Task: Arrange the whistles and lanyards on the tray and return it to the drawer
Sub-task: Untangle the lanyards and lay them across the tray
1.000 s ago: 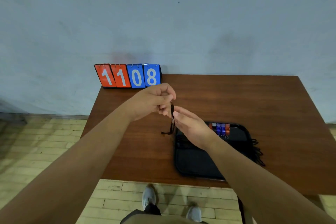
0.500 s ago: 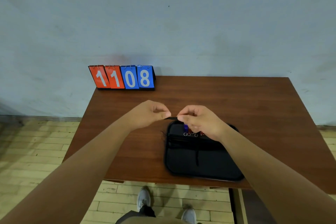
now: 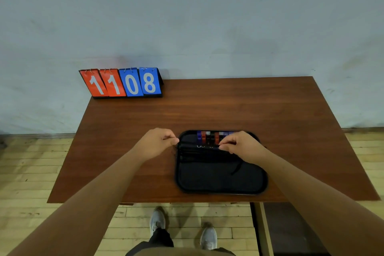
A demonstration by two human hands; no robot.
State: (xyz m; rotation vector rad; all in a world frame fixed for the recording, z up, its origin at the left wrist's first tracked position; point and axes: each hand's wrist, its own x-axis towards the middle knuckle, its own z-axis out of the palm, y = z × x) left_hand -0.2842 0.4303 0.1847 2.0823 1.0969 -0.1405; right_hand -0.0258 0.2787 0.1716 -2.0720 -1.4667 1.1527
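Two hands work low over a black tray [image 3: 220, 192] on a brown wooden table [image 3: 249, 106], seen from the head camera. A second ago both were raised above the tabletop, close together, with a black lanyard [image 3: 187, 146] dangling between them. Half a second ago they had dropped to the tray's far end, nearly touching. Now they are drawn apart, and the lanyard runs sideways across the tray between them.

The left hand [image 3: 160, 143] sits at the tray's left rim. Its fingers are curled, with thumb and forefinger pinching one end of the lanyard. The right hand [image 3: 243, 147] rests over the tray's right part, knuckles up, its fingertips [image 3: 223, 147] pinched on the other end. The strand is dark against the dark tray and hard to trace along its full length.

A row of whistles [image 3: 209, 137] in blue, red, white and black stands along the tray's far edge, just beyond the stretched lanyard. Small metal rings [image 3: 200, 146] show at the near side of the whistles. More black cords lie bunched across the tray below the held one, and a loose cord end [image 3: 236, 168] trails toward the tray's middle. The tray lies near the table's front edge, to the right of centre.

A flip scoreboard [image 3: 122, 83] reading 1108 stands at the table's far left corner, against a pale wall. Grey shoes [image 3: 158, 221] show on the plank floor below.
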